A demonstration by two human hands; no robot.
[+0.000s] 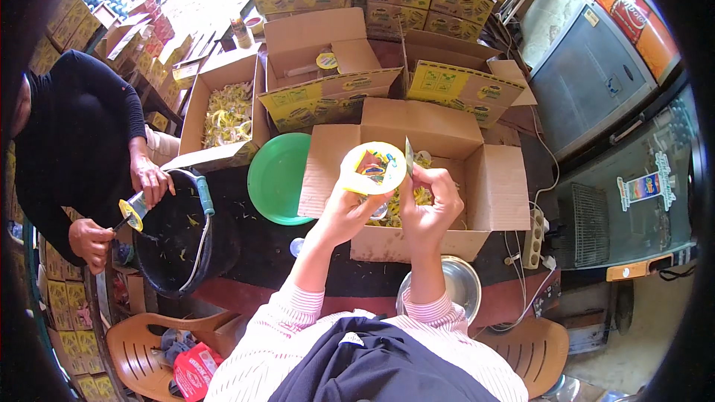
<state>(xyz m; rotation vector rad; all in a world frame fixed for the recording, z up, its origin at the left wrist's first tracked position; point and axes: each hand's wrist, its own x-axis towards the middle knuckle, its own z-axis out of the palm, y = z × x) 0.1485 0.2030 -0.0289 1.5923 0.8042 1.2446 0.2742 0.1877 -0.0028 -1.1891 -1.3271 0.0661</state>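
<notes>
My left hand [348,205] is closed round a plastic cup [395,175] with a yellow rim, held up over an open carton [506,186]. Torn, colourful film shows across the cup's mouth. Close beside that rim, my right hand [433,205] pinches a thin, flat blade-like piece [409,155], which stands upright and nearly edge-on. Its exact kind is unclear. Yellow trimmings [423,197] and some clear plastic lie in the carton under my hands, partly hidden by them.
At left, a person's hands [151,181] hold another yellow-rimmed cup [131,215] and a thin dark tool by a black bucket [171,283]. A green basin [279,179], a carton of trimmings [257,108], a metal bowl [463,283] and a power strip [533,238] surround me.
</notes>
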